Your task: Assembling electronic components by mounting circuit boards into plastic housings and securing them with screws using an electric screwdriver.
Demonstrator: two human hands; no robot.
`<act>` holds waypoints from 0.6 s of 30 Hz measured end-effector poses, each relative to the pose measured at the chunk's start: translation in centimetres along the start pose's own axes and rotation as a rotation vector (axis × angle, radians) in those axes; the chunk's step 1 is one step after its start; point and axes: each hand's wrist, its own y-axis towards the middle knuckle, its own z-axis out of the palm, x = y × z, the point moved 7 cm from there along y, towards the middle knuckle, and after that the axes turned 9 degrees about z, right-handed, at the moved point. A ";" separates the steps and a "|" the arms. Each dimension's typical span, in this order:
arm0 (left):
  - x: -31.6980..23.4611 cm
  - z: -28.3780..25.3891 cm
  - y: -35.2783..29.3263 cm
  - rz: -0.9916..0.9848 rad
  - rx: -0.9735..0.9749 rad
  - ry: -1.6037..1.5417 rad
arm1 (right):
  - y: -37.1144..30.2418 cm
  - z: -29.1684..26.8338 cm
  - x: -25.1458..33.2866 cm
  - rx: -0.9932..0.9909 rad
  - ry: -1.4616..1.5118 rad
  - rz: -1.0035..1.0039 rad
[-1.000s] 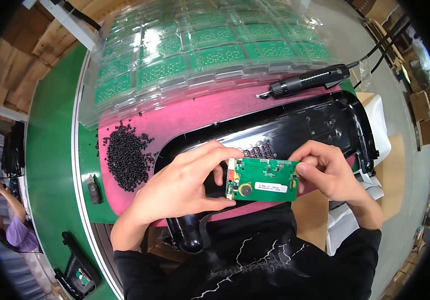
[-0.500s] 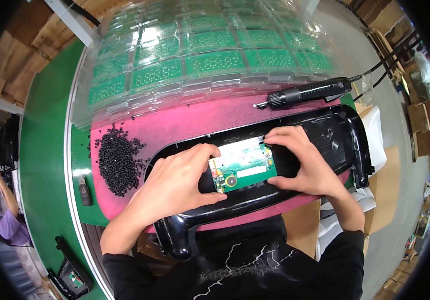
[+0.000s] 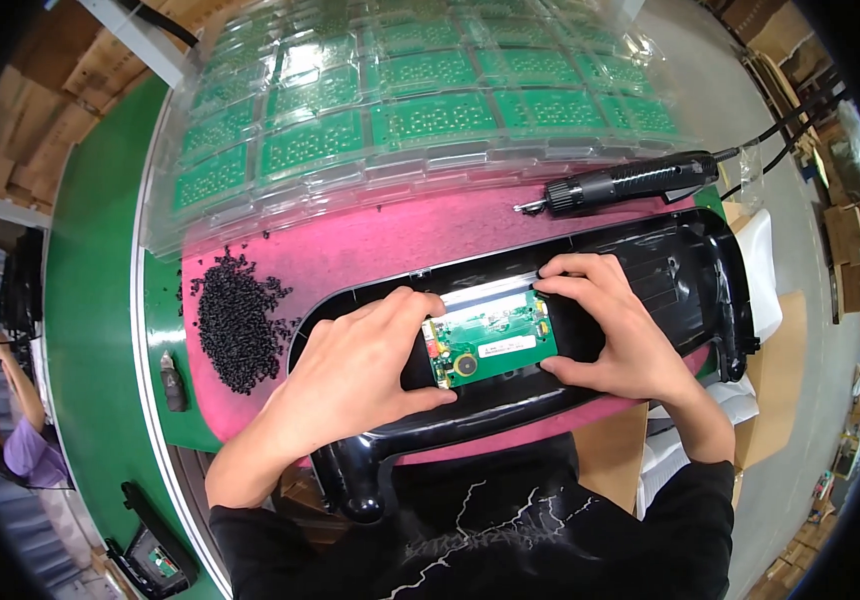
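Observation:
A green circuit board (image 3: 495,340) with a white label and a round disc lies at the middle of a long, glossy black plastic housing (image 3: 640,270). My left hand (image 3: 360,365) grips the board's left end, its thumb near the lower corner and its fingers at the upper one. At the opposite end my right hand (image 3: 615,330) holds the board the same way, thumb below and fingers above. Whether the board rests fully in the housing cannot be told. The housing sits across a pink mat (image 3: 430,225) and reaches over its front edge.
Left on the mat is a heap of small black screws (image 3: 240,325). Beyond lie stacked clear trays (image 3: 420,150) of green boards. A black electric screwdriver (image 3: 630,185) lies at the back right. Cardboard (image 3: 610,450) is at the front right. A person (image 3: 25,440) is at far left.
The board looks slightly tilted differently, so the bright glare across it has shrunk and its label shows more plainly. Both hands keep their hold; the whole view has shifted a little.

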 end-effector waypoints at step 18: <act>0.3 0.3 -0.3 0.022 0.042 0.033 | 0.2 0.1 0.2 0.013 -0.022 0.020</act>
